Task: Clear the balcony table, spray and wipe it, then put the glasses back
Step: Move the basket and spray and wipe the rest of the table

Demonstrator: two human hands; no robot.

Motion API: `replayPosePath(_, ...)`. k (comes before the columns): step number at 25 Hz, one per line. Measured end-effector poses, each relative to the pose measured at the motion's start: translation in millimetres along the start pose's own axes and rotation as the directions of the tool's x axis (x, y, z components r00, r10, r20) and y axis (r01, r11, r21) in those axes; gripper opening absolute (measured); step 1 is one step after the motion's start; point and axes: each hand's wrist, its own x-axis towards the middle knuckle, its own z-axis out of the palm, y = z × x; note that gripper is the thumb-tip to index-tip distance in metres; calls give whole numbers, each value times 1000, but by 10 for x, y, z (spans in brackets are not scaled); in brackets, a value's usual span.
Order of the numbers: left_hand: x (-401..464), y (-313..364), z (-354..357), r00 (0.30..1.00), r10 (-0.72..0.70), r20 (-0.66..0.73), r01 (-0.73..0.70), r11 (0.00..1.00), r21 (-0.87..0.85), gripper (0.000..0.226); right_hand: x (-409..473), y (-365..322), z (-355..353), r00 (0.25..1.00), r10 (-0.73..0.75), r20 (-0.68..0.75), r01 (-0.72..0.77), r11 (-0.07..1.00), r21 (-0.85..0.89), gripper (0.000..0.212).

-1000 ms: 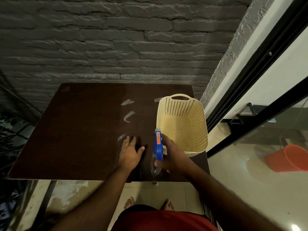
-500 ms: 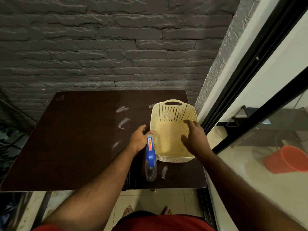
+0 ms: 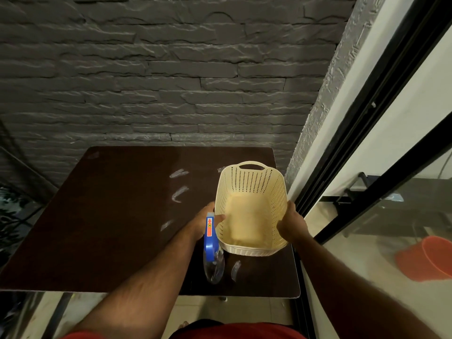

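A cream perforated plastic basket (image 3: 252, 189) stands at the right side of the dark brown table (image 3: 117, 216). My left hand (image 3: 204, 222) grips its left rim, thumb inside the basket. Its right rim is gripped by my right hand (image 3: 291, 222). A clear spray bottle with a blue trigger head (image 3: 211, 248) stands free on the table just left of the basket's near corner, beside my left wrist. The basket looks empty inside. No glasses are in view.
White smears (image 3: 179, 190) mark the tabletop left of the basket. A grey stone wall (image 3: 171, 81) rises behind the table. A black-framed glass sliding door (image 3: 367, 167) runs along the right, with an orange bucket (image 3: 430, 258) behind it.
My right hand let go of the spray bottle, which now stands on the table. Both hands moved to the basket and took hold of its two side rims.
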Motion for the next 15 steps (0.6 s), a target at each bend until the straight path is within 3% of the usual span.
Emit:
replayPosePath(6, -63, 73, 1, 994, -53, -96, 49, 998, -50, 11, 11, 5, -32, 1000, 5, -18, -4, 999, 53, 51)
replayPosePath(10, -128, 140, -128, 991, -58, -119, 45, 993, -111, 49, 29, -126, -81, 1000, -19, -20, 21, 996, 85, 55)
replayPosePath(15, -127, 179, -453, 967, -84, -239, 63, 994, -93, 44, 49, -538, -124, 997, -73, -37, 76, 993, 95, 53)
